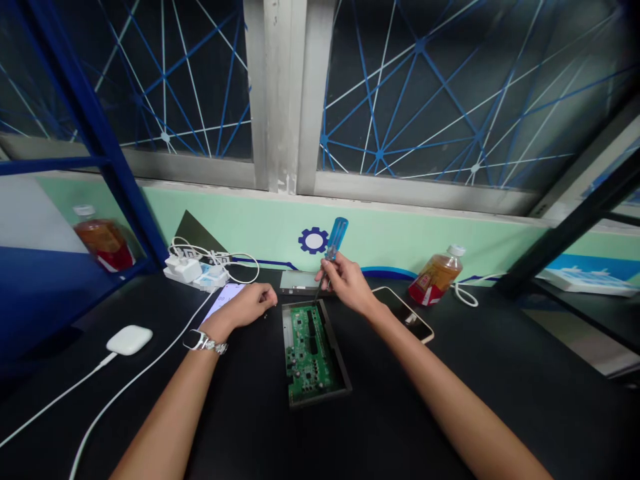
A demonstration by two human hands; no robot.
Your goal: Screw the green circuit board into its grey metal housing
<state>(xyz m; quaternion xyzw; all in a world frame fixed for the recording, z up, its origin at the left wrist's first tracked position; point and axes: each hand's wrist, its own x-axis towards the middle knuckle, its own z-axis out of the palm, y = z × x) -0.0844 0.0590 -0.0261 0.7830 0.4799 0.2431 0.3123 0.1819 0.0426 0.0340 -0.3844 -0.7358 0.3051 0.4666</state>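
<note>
My right hand (pixel 345 283) is closed around a screwdriver (pixel 338 233) with a clear blue handle. The thin shaft slants down to the far edge of a green circuit board (pixel 303 333), which sits in an open metal case (pixel 320 403). Left of the case, my left hand (pixel 253 303) rests low over the table with its fingers curled together; what they hold, if anything, is too small to make out. A tiny dark piece, perhaps a screw (pixel 265 317), lies just below those fingers. Behind the case lies a flat grey metal panel (pixel 300 281).
A lit phone (pixel 220 301) lies partly under my left wrist, another phone (pixel 400 308) beside my right forearm. A drink bottle (pixel 436 275) stands at the back right. A power strip (pixel 197 270) with cables and a white charging case (pixel 129 340) are on the left.
</note>
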